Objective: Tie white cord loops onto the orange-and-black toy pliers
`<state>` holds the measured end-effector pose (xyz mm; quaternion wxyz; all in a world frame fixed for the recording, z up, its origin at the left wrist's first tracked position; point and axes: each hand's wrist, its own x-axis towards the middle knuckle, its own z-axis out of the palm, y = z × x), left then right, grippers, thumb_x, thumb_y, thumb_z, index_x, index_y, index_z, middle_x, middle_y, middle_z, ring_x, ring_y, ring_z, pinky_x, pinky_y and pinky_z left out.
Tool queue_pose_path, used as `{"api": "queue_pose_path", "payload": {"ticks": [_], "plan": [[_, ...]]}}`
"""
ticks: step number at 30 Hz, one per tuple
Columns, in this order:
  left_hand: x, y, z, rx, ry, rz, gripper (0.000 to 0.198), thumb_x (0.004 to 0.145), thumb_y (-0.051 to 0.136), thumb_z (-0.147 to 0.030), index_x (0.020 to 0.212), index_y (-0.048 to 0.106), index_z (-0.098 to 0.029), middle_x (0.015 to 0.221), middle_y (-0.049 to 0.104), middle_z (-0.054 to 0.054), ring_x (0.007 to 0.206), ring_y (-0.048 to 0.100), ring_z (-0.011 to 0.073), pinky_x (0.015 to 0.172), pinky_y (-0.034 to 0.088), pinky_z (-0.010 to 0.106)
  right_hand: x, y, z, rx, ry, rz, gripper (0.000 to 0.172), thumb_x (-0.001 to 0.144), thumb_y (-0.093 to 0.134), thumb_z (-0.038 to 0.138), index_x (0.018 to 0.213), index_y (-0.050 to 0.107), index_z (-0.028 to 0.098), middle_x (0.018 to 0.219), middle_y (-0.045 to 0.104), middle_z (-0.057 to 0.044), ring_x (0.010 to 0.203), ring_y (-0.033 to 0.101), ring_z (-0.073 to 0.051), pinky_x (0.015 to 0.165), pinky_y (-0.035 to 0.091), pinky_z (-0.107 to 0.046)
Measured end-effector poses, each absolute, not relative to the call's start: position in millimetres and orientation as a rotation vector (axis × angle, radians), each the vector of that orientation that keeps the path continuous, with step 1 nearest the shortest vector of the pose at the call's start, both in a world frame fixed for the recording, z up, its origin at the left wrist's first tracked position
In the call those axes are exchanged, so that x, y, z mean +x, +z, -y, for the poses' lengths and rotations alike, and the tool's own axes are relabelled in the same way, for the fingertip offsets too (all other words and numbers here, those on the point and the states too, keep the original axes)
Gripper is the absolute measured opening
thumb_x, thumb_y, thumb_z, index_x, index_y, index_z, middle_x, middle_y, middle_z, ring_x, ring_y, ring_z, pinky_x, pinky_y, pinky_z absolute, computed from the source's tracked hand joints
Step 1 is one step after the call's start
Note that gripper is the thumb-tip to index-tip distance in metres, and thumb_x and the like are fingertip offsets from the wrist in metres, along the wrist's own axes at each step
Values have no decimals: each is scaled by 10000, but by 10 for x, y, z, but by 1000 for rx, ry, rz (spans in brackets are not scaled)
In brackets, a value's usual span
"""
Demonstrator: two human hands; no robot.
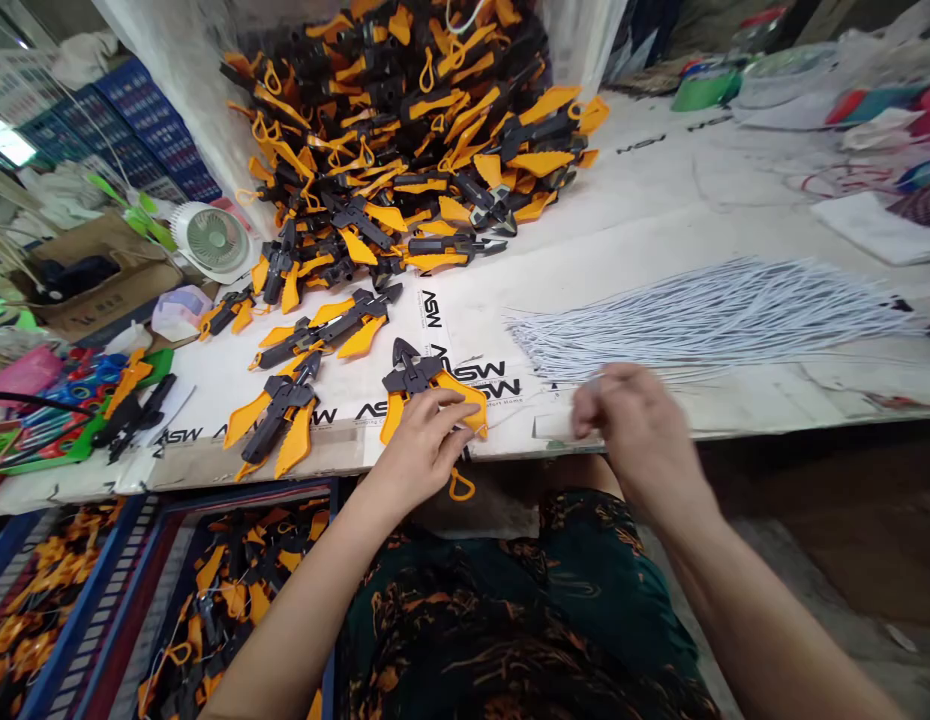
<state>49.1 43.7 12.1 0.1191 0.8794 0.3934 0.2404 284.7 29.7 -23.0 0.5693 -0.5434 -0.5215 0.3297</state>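
My left hand [424,445] grips a pair of orange-handled pliers [416,375] lying on the table edge, its fingers across the handles. An orange loop [461,487] hangs from the pliers below the edge. My right hand [630,420] is slightly blurred, with its fingers bunched beside a white paper strip [559,425]. Just beyond it lies a bundle of thin white cords [712,315]. Whether those fingers pinch a cord, I cannot tell. Several more pliers [285,420] lie to the left, below a large heap of orange-and-black pliers [390,150].
A white table [735,215] with printed ASW sheets carries everything. Blue crates [232,590] of pliers stand below its near edge at left. A small fan [210,240], a cardboard box [105,275], and colourful plastic goods surround the table. My dark patterned lap lies below.
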Motion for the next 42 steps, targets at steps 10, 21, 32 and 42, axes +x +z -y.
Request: {"api": "queue_pose_path", "payload": {"ticks": [10,21,32,42], "plan": [[315,188,-53,2636,619,-1303,237,996,468,-249,932,693,-213,804,716,28,826,586,189,963,348,429,2143,-155,70,-1021,1179,1565,185,1003,475,398,1028,526,222,764,668,-8,648,651,-154,624,537,-262],[418,-100,206,938,1109,-1119,350,715,788,-506,844,760,-183,707,699,23,595,504,110,599,400,258,2050,-149,141,-1102,868,1614,208,961,574,399,951,686,224,863,697,-57,751,655,-193,723,555,-318],[170,-37,109,2764,1048,-1233,175,954,581,-181,1049,715,-240,947,784,22,753,654,151,724,396,335,2046,-288,61,-1073,1716,1081,463,664,831,567,860,714,163,715,634,-6,518,476,-90,496,435,-229],[352,-44,105,2343,1283,-1270,83,899,653,-222,830,698,-230,802,770,-6,734,686,140,791,437,335,1973,-216,131,-935,1741,902,343,739,780,487,787,657,171,581,493,48,486,393,-84,457,332,-199]]}}
